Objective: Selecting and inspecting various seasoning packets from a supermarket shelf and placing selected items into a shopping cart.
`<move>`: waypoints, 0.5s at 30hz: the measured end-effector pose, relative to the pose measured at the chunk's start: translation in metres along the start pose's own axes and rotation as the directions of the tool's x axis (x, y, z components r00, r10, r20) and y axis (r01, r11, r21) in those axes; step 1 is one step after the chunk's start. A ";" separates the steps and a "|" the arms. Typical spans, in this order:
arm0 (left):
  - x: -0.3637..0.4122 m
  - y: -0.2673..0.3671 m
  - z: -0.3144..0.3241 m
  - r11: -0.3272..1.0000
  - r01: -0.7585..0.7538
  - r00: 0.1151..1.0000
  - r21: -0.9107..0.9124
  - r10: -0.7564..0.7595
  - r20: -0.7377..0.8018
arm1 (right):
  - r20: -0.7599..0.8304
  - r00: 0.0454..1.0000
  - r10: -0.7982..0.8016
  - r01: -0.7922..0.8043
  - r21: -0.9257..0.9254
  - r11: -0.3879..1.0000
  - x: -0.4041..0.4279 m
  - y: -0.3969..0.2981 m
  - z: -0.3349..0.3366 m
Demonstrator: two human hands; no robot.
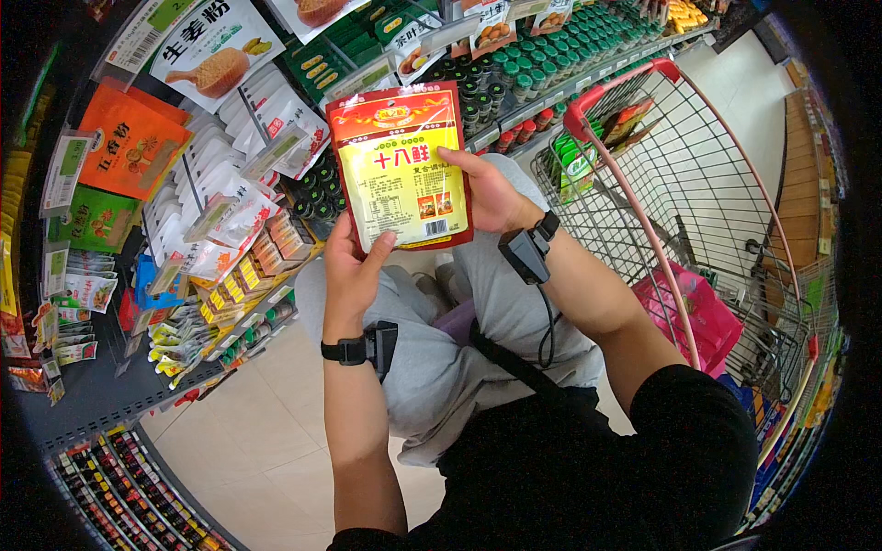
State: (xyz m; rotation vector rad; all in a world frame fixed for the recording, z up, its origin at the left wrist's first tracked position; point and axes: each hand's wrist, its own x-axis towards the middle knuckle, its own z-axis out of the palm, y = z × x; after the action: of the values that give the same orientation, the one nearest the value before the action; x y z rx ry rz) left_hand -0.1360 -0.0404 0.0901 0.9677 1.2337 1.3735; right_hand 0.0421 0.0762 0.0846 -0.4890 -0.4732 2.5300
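Between my two hands is a red and yellow seasoning packet (pixel 406 182), held upright above my knees. Its visible side bears dense print, a small table and a barcode. My left hand (pixel 355 265) grips its lower left corner, thumb on the front. On the right edge, my right hand (pixel 489 189) pinches the packet with the thumb across the front and the fingers hidden behind. Black straps with small boxes sit on both wrists. Just beyond the packet are white spice pouches (pixel 293 124) and dark-lidded spice jars (pixel 320 186) on the shelf.
A wire shopping cart (pixel 661 131) with red corners stands at my right. Green packets (pixel 575 165) and a pink bag (pixel 692 317) show in it. Orange spice pouches (pixel 134 141) hang at left. Green-lidded jars (pixel 551 62) fill the far shelf. Light tiles (pixel 255 420) cover the floor.
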 end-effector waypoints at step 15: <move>-0.004 0.001 -0.004 0.991 -0.104 0.995 0.079 0.102 0.024 | -0.133 0.983 -0.126 0.092 -0.232 0.968 0.003 0.004 0.006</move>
State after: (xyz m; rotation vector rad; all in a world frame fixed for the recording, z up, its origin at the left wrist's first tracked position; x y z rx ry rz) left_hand -0.1392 -0.0454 0.0905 1.1116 1.2473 1.3996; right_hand 0.0355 0.0732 0.0875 -0.7077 -0.7146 2.3263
